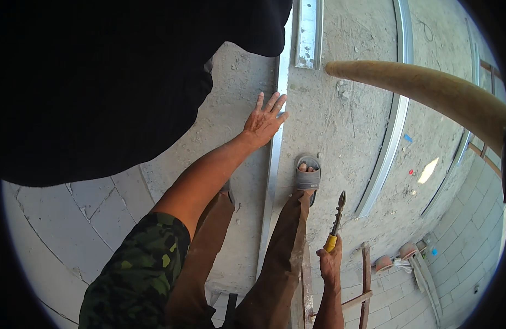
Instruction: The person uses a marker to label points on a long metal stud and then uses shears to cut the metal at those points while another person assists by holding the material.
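Note:
My left hand (pixel 265 118) lies flat with fingers spread against a long grey metal channel (pixel 274 164) that runs up the middle of the view over rough concrete. My right hand (pixel 329 262) is closed around the yellow handle of a screwdriver (pixel 337 219), whose dark shaft points upward. Below, my legs in brown trousers show, with a foot in a grey sandal (pixel 307 176) to the right of the channel.
A short metal channel piece (pixel 309 33) lies at the top. Another long metal rail (pixel 393 126) curves along the right. A thick tan wooden pole (pixel 428 90) crosses the upper right. Grey block wall at left, rusty metal frame (pixel 365 279) at lower right.

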Motion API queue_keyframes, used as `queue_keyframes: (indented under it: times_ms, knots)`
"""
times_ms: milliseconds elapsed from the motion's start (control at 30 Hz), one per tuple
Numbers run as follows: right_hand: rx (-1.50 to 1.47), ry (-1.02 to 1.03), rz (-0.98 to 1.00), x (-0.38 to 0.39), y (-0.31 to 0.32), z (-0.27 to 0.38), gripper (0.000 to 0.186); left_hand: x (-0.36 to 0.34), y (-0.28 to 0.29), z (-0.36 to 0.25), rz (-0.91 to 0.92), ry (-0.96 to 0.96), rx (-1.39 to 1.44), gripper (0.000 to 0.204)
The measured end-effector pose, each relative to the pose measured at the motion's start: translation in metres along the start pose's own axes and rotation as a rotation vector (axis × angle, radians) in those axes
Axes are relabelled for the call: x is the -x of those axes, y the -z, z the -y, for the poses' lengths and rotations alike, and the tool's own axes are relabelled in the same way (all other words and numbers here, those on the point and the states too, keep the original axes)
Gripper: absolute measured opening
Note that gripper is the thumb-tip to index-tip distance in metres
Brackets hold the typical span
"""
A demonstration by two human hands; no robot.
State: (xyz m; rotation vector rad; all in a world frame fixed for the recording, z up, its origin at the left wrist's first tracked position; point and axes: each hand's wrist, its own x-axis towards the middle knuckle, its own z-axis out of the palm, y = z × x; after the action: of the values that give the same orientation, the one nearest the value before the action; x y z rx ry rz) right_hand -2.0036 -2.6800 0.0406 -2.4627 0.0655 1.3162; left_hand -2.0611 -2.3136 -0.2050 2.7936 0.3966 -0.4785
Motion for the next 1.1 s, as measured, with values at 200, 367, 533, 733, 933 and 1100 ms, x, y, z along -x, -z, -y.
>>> queue_keyframes:
  times_ms: [200,367,533,733,933,1100]
  knots:
    - [-0.241,-0.244,-0.087,0.087,-0.031,-0.042,0.067,-0.002,0.012,-0.001,0.101,-0.043,0.051,0.053]
    - [-0.304,-0.401,-0.085,0.151,-0.054,-0.076,0.073,-0.011,0.027,-0.002,0.158,-0.053,-0.086,0.051]
    - [-0.379,-0.449,-0.177,0.160,-0.077,-0.089,0.071,-0.012,0.038,-0.001,0.199,-0.071,-0.081,0.042]
    - [-0.363,-0.352,-0.088,0.124,-0.110,-0.079,0.076,-0.018,0.042,0.015,0.156,-0.156,-0.037,0.036]
    - [-0.448,-0.330,-0.068,0.074,-0.144,-0.014,0.076,-0.028,0.043,0.031,0.056,-0.320,-0.081,0.031]
    - [-0.529,-0.310,-0.013,0.023,-0.163,0.042,0.073,-0.048,0.046,0.049,0.037,-0.527,-0.083,0.026]
